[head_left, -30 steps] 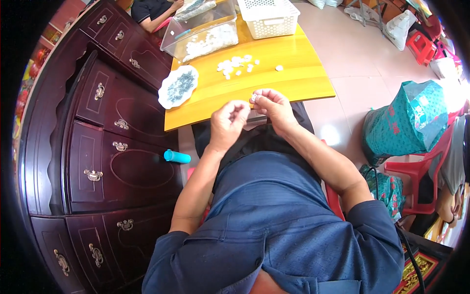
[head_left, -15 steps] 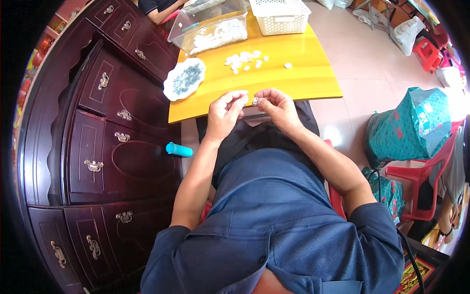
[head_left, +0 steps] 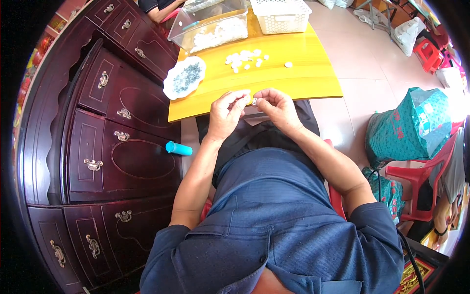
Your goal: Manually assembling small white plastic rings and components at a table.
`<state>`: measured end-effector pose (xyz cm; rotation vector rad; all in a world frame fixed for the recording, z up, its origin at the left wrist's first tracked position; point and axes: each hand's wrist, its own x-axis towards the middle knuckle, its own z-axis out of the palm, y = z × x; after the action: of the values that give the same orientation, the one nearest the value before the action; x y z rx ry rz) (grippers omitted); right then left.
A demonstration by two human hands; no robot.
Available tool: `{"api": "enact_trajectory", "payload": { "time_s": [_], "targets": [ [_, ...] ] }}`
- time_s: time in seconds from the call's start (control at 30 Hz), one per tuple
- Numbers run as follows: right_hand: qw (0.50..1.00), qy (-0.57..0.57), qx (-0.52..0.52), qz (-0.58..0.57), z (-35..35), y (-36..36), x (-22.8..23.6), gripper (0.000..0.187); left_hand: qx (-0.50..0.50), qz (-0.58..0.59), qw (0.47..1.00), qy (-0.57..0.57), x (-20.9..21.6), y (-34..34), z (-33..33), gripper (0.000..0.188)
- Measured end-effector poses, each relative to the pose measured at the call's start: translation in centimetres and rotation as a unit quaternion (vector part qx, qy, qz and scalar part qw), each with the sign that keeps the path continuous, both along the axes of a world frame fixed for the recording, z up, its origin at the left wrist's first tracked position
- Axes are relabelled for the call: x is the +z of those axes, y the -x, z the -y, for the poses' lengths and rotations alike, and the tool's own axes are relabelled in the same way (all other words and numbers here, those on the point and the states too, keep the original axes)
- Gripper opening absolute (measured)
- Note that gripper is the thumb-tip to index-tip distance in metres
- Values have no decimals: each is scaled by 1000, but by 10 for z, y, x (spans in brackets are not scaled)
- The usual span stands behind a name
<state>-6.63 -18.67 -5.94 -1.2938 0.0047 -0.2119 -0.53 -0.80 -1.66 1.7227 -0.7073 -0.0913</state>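
Observation:
Above the near edge of the yellow table [head_left: 313, 83], my two hands meet almost fingertip to fingertip. My right hand [head_left: 280, 111] pinches a small white piece [head_left: 254, 101] with dark spots between thumb and forefinger. The fingers of my left hand [head_left: 225, 115] are also pinched together, and what they hold is too small to name. Beyond the hands lies a loose group of small white pieces [head_left: 236, 61], with a lone white piece [head_left: 288, 64] to its right. At the left, a scalloped white dish [head_left: 169, 88] holds many thin grey bits [head_left: 187, 78].
A clear plastic bin [head_left: 182, 30] with white pieces stands at the far left of the table, beside a white perforated basket [head_left: 284, 24]. A dark wooden cabinet [head_left: 142, 157] and turquoise bottle [head_left: 179, 149] are left; a large teal bag [head_left: 401, 127] and red chair [head_left: 421, 181] are right.
My left fingertips have come slightly closer to the white piece in my right hand. The right hand has hardly moved.

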Motion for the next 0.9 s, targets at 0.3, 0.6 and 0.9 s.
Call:
{"api": "enact_trajectory", "payload": {
  "time_s": [0.3, 0.6, 0.9],
  "targets": [
    [1000, 28, -10, -7, 1, -1, -1, 15, 1, 13, 1000, -8, -1, 0, 1, 20],
    [999, 32, -5, -13, 1, -1, -1, 15, -12, -27, 999, 21, -7, -3, 1, 17],
    [1000, 15, 9, -18, 0, 0, -1, 15, -11, -18, 1000, -13, -5, 1, 2, 17]
  ]
}}
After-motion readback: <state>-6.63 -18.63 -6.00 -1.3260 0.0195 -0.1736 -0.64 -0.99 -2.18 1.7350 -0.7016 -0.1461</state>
